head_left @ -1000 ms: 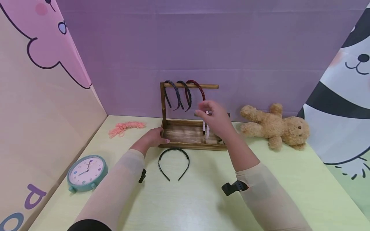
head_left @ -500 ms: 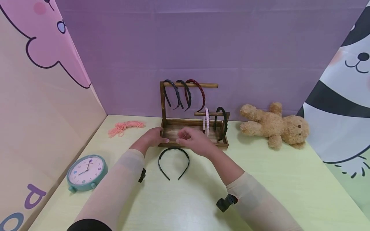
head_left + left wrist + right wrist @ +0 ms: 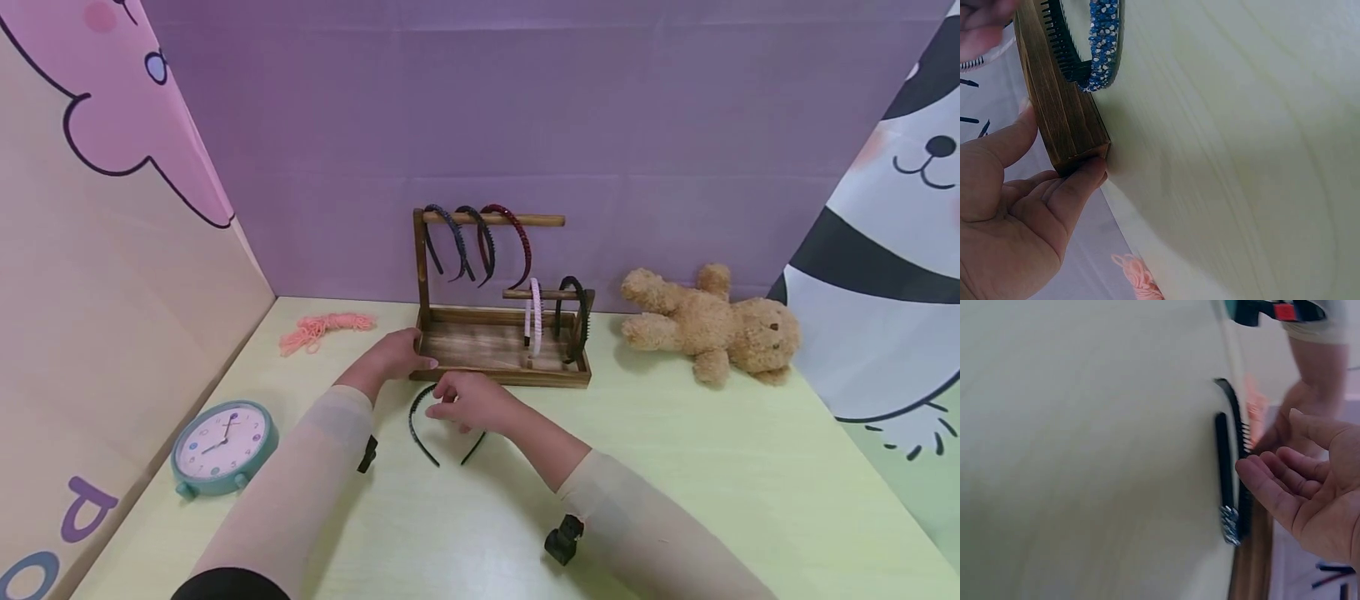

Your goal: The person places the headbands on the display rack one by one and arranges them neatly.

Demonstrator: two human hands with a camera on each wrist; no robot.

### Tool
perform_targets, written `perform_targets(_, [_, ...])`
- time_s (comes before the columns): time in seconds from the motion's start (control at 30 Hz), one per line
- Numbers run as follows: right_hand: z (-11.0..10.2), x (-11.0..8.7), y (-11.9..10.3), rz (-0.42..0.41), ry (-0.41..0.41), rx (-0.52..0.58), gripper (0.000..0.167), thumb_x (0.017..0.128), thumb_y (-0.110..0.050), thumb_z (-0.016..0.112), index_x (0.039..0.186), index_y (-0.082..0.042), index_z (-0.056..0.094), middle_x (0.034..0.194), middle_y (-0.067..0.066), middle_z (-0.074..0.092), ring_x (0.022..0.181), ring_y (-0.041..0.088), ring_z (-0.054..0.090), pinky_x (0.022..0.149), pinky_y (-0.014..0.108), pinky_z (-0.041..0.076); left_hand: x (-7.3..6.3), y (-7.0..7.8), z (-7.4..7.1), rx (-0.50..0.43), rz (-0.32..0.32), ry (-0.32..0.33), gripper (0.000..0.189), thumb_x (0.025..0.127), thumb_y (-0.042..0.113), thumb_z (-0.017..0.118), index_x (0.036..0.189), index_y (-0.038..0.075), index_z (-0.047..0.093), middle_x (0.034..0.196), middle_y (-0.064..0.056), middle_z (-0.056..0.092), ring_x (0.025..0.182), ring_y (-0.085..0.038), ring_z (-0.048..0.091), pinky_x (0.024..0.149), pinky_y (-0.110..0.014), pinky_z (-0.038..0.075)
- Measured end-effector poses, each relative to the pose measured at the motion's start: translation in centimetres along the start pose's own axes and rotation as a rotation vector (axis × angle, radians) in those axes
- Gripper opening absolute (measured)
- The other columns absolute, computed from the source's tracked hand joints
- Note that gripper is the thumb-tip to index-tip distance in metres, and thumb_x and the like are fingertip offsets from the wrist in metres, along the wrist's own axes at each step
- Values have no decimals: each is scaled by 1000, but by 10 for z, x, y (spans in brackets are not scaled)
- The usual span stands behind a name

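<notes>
My left hand [image 3: 393, 354] grips the left front corner of a wooden headband rack [image 3: 472, 343]; in the left wrist view its thumb and fingers [image 3: 1079, 190] close round the wood's end. A dark headband [image 3: 412, 421] lies on the table in front of the rack, its ends towards me. The left wrist view shows blue and white beading on this headband [image 3: 1104, 44] and comb teeth inside it. Just over the headband hovers my right hand [image 3: 476, 404], covering part of its arc. Its fingers [image 3: 1272, 490] are loosely bent with nothing between them, apart from the headband in the right wrist view.
Three headbands, including a red one [image 3: 527, 250], hang on the rack's upper bar. A pale pink headband [image 3: 536, 321] and a black one [image 3: 582, 321] hang on the lower bar. Around stand a clock [image 3: 223, 446], pink yarn [image 3: 322, 329] and a teddy bear [image 3: 712, 325].
My right hand has come down from beside the red headband, leftward and towards me, to the headband on the table. The left hand keeps its grip on the rack.
</notes>
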State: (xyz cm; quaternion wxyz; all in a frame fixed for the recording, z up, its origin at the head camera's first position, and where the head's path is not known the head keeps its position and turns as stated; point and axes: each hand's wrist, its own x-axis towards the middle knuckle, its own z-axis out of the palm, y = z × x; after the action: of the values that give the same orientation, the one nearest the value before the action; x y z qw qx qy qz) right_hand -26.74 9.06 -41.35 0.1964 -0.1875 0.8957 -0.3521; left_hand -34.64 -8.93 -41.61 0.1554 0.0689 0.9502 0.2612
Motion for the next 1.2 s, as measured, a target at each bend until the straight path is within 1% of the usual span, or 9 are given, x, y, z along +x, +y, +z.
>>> perform_targets(0.13, [13, 7, -6, 84, -18, 6, 39, 88, -43, 72, 109, -11, 63, 92, 2, 66, 64, 23, 71, 62, 33, 58, -1, 0, 0, 9, 7, 0, 76, 93, 36, 67, 150, -1, 32, 150, -21, 42, 138, -33, 42, 115, -48, 35])
perform_targets(0.23, [20, 11, -11, 128, 3, -28, 42, 87, -51, 69, 99, -12, 64, 82, 7, 67, 58, 24, 70, 59, 34, 57, -2, 1, -1, 3, 11, -1, 76, 93, 35, 67, 150, -1, 33, 150, -21, 43, 138, -33, 42, 115, -48, 34])
perform_targets(0.43, [35, 24, -20, 181, 36, -319, 57, 84, -69, 59, 76, -14, 67, 56, 3, 63, 46, 18, 64, 53, 30, 50, -5, 2, -2, -5, 27, -2, 75, 94, 34, 67, 150, -2, 32, 151, -22, 41, 140, -34, 39, 116, -48, 33])
perform_targets(0.53, [38, 27, -25, 228, 44, -413, 60, 82, -72, 60, 69, -13, 64, 48, 2, 60, 43, 17, 62, 51, 31, 49, -6, 2, -3, -6, 29, -7, 76, 94, 33, 66, 151, -3, 30, 152, -22, 39, 141, -35, 37, 116, -48, 32])
perform_targets(0.7, [37, 27, -25, 271, 33, -389, 50, 83, -60, 69, 72, -12, 62, 48, 2, 58, 44, 18, 63, 54, 29, 51, -3, 2, -3, -20, 22, -20, 76, 94, 34, 66, 151, -2, 30, 153, -22, 38, 142, -35, 36, 117, -48, 32])
perform_targets(0.87, [30, 22, -19, 244, -22, -347, 37, 87, -41, 72, 71, -10, 64, 50, 4, 62, 45, 17, 65, 64, 28, 55, -2, 2, -2, -27, 12, -22, 77, 94, 34, 67, 151, -1, 30, 153, -22, 39, 141, -34, 37, 117, -48, 32])
perform_targets(1.0, [25, 14, -13, 206, -44, -315, 28, 86, -35, 73, 75, -11, 63, 54, 3, 65, 45, 16, 65, 74, 30, 56, -1, 3, -2, -25, -9, -24, 79, 93, 35, 67, 153, 0, 28, 155, -20, 37, 143, -33, 35, 117, -48, 30])
perform_targets(1.1, [21, 7, -8, 179, -54, -289, 24, 87, -34, 73, 78, -14, 62, 58, 3, 66, 46, 16, 65, 72, 30, 56, -1, 3, -1, -25, -24, -24, 80, 93, 36, 67, 153, 2, 27, 156, -19, 35, 144, -33, 33, 118, -48, 29])
perform_targets(1.2, [14, -1, -4, 172, -65, -240, 21, 87, -32, 72, 84, -14, 61, 64, 4, 66, 50, 18, 66, 64, 30, 55, -2, 4, -1, -37, -31, -22, 80, 93, 35, 68, 153, 2, 28, 156, -20, 35, 144, -33, 34, 118, -48, 29])
